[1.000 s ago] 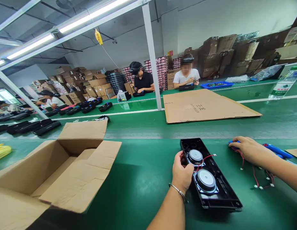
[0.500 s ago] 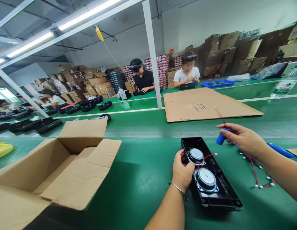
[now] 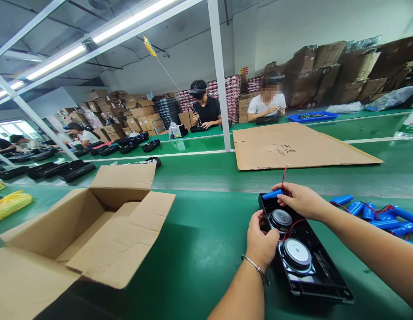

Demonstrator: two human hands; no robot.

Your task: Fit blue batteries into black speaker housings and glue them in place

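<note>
A black speaker housing (image 3: 321, 262) with two round speaker drivers (image 3: 297, 253) lies open side up on the green bench. My left hand (image 3: 262, 240) grips its left edge, thumb over the rim near the drivers. Between the fingers of my right hand (image 3: 298, 200) is a blue cylindrical battery (image 3: 273, 194), held sideways at the housing's far end. A red wire (image 3: 283, 175) rises from the battery. Another red wire (image 3: 295, 226) loops out of the housing between the drivers.
Several blue batteries with red wires (image 3: 386, 218) lie in a heap at the right. An open cardboard box (image 3: 126, 240) stands on the left. Flat cardboard (image 3: 299, 146) lies beyond the housing. Across the bench, co-workers (image 3: 206, 106) sit near black speakers and a blue tray (image 3: 313, 116).
My right hand has brought the battery left and down, from above the bench onto the far end of the housing. My left hand still holds the housing. The view has turned slightly.
</note>
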